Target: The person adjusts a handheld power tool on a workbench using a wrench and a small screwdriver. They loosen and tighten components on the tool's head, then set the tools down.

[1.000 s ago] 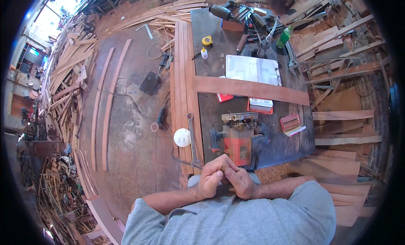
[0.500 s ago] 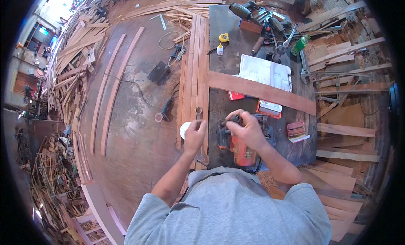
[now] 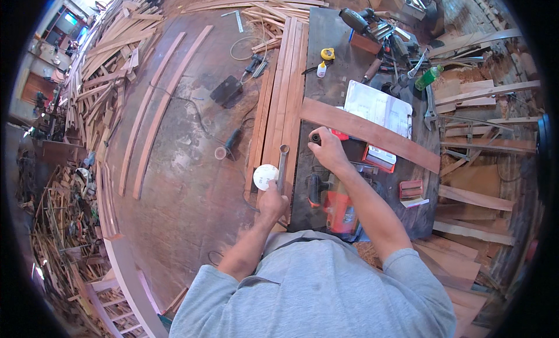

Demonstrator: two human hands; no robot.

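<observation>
My left hand (image 3: 272,206) is closed round the lower part of a ring spanner (image 3: 282,169), whose ring end points away from me over the wooden planks. Right beside its fingers, on the planks, lies a white round disc (image 3: 266,177). My right hand (image 3: 329,149) is closed on a small dark cylindrical part (image 3: 315,138) with a round end, just short of the wide board. Below my right forearm, near my body, sits a red power tool (image 3: 342,213) with a black handle, partly covered by the arm.
A wide board (image 3: 372,131) crosses the dark tabletop, by a white case (image 3: 378,108) and a red-and-white box (image 3: 379,156). Farther off are a yellow tape measure (image 3: 328,54), a glue bottle (image 3: 321,70) and piled tools. A corded tool (image 3: 231,144) lies left of the planks (image 3: 279,93).
My right hand has moved away from the red tool, forward and slightly left, carrying the dark part. My left hand has shifted slightly nearer to me, and more of the spanner shows.
</observation>
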